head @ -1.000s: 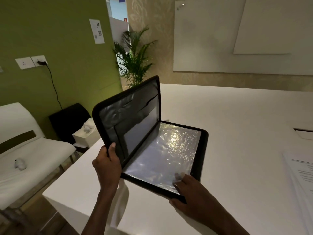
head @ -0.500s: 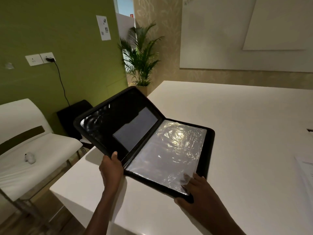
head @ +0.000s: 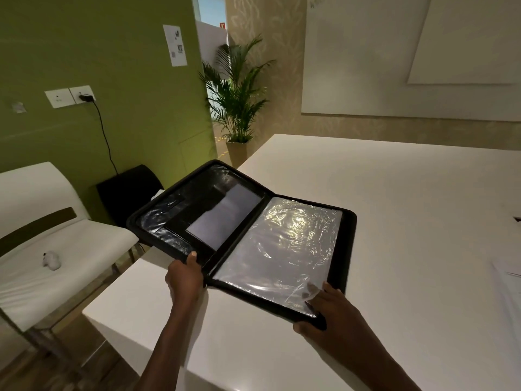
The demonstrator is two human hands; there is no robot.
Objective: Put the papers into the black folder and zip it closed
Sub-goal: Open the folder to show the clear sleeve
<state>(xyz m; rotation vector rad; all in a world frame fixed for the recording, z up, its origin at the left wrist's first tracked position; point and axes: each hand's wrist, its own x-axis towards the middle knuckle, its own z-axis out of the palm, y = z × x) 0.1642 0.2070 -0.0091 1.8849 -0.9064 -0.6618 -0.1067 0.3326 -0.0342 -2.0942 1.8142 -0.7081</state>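
Note:
The black folder (head: 348, 244) lies open near the left front corner of the white table (head: 394, 179). Its right half rests flat and shows clear plastic sleeves (head: 282, 249). Its left cover (head: 174, 218) sticks out past the table's left edge, almost level. My left hand (head: 184, 277) grips the near edge of that cover, thumb on top. My right hand (head: 324, 303) pinches the near right corner of the plastic sleeves and the folder's edge. The papers (head: 507, 277) lie at the right edge of view, mostly cut off.
A white chair (head: 56, 249) with a small white object (head: 52, 259) on its seat stands left of the table. A black chair (head: 127, 190) sits against the green wall. A potted palm (head: 236, 108) stands beyond the table's far left corner.
The left cover has swung down from nearly upright to almost flat under my left hand. My right hand has stayed at the near right corner and lifted the sleeve's corner a little.

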